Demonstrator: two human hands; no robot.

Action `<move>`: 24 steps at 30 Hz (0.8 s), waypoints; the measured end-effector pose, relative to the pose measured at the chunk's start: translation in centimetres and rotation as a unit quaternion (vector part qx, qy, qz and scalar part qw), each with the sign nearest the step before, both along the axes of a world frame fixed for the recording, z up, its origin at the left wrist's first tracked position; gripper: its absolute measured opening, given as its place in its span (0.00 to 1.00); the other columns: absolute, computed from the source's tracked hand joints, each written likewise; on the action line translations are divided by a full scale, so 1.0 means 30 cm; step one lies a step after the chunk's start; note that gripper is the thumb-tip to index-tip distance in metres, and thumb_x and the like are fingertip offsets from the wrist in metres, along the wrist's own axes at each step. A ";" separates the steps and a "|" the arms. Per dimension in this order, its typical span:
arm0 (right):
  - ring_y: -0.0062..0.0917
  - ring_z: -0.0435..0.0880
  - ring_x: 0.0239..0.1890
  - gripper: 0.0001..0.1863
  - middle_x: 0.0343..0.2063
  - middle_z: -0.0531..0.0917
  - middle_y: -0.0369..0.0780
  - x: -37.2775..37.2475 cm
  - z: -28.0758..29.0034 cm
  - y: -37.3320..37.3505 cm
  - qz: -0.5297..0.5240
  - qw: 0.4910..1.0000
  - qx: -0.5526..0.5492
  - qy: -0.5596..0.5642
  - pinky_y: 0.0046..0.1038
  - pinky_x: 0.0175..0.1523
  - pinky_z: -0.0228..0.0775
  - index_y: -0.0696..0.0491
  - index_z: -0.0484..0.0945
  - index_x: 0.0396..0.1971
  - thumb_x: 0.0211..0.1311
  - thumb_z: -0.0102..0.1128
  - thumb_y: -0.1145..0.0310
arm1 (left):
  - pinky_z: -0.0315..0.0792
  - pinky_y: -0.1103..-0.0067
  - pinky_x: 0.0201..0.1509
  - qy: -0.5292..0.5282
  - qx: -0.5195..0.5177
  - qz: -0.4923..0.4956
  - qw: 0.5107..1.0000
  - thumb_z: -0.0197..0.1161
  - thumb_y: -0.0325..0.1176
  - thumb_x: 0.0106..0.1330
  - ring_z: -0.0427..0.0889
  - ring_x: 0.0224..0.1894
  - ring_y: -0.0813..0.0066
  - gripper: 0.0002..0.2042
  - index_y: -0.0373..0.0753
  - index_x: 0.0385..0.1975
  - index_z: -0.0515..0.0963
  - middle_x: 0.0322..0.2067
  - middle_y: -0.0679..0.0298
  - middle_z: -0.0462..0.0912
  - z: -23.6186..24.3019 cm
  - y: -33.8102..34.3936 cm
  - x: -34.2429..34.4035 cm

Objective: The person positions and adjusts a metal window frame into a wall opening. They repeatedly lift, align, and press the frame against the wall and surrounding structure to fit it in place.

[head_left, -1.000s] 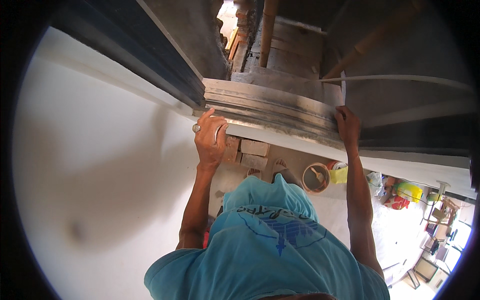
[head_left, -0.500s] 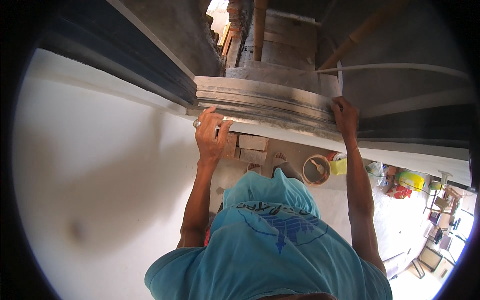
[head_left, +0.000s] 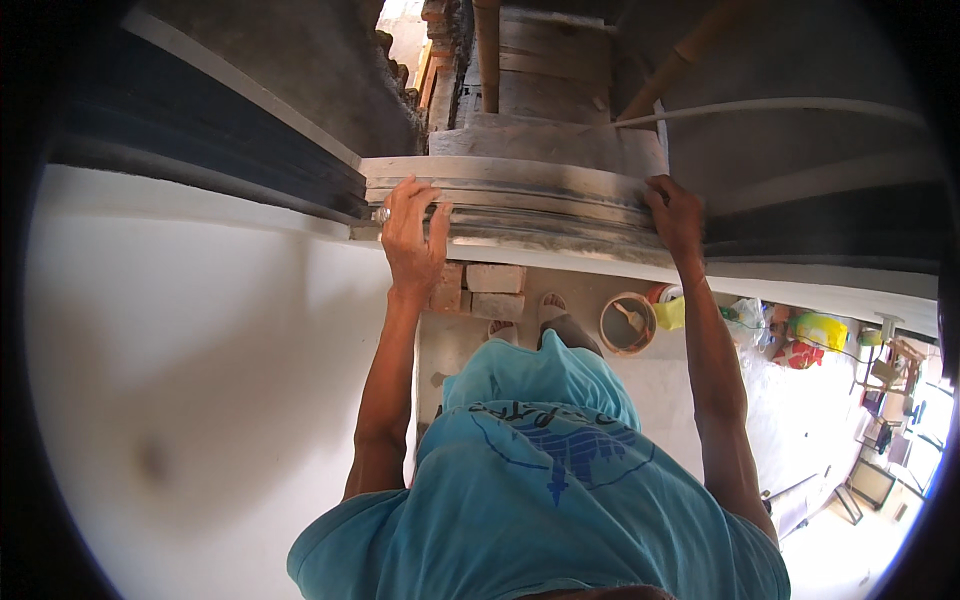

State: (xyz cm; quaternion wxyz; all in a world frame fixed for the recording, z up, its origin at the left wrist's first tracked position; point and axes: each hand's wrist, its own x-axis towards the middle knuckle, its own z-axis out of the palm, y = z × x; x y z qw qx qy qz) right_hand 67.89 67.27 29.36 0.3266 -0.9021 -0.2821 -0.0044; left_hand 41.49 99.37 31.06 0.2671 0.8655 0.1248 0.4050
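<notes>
A window sill with grooved metal track [head_left: 525,188] spans the frame above me, between dark side frames [head_left: 240,130]. My left hand [head_left: 412,232], wearing a ring, reaches onto the track's left part with fingers extended and slightly bent, apart, holding nothing visible. My right hand [head_left: 676,218] is at the track's right end, fingers curled onto it. A pale strip [head_left: 663,140] stands upright just beyond that hand. Below the sill are bricks [head_left: 497,279] by my sandaled feet [head_left: 551,310].
Past the sill are boards [head_left: 540,80], bamboo poles [head_left: 488,55], a pale pipe [head_left: 800,103] and broken brickwork [head_left: 435,40]. A round bucket with a tool [head_left: 605,330] stands on the floor right of my feet. Bags [head_left: 815,332] and furniture [head_left: 880,440] lie farther right. A white wall [head_left: 180,370] fills the left.
My left hand has moved up onto the track, its fingers straightening. My right hand has shifted slightly up and left in the picture, along with the view of the opening.
</notes>
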 end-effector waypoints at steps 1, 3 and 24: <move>0.45 0.89 0.43 0.15 0.39 0.90 0.49 0.001 -0.001 -0.001 -0.002 1.000 -0.003 0.002 0.40 0.52 0.79 0.54 0.86 0.46 0.61 0.64 0.66 | 0.73 0.57 0.62 0.000 0.002 0.003 1.000 0.68 0.26 0.67 0.81 0.58 0.44 0.08 0.31 0.43 0.82 0.46 0.49 0.83 0.001 0.006 0.021; 0.46 0.89 0.43 0.15 0.39 0.90 0.49 0.002 -0.002 -0.003 0.001 1.000 -0.008 -0.001 0.41 0.51 0.79 0.53 0.86 0.46 0.61 0.63 0.65 | 0.73 0.56 0.62 0.004 0.010 0.003 1.000 0.68 0.26 0.68 0.81 0.57 0.43 0.08 0.31 0.43 0.82 0.46 0.50 0.84 -0.006 0.025 0.064; 0.44 0.90 0.45 0.16 0.41 0.90 0.50 0.011 -0.010 -0.001 -0.013 1.000 -0.015 0.022 0.39 0.54 0.79 0.54 0.87 0.47 0.62 0.64 0.65 | 0.68 0.54 0.69 0.173 0.022 0.035 0.984 0.55 0.48 0.79 0.83 0.52 0.42 0.22 0.33 0.50 0.83 0.47 0.48 0.86 -0.093 0.085 0.253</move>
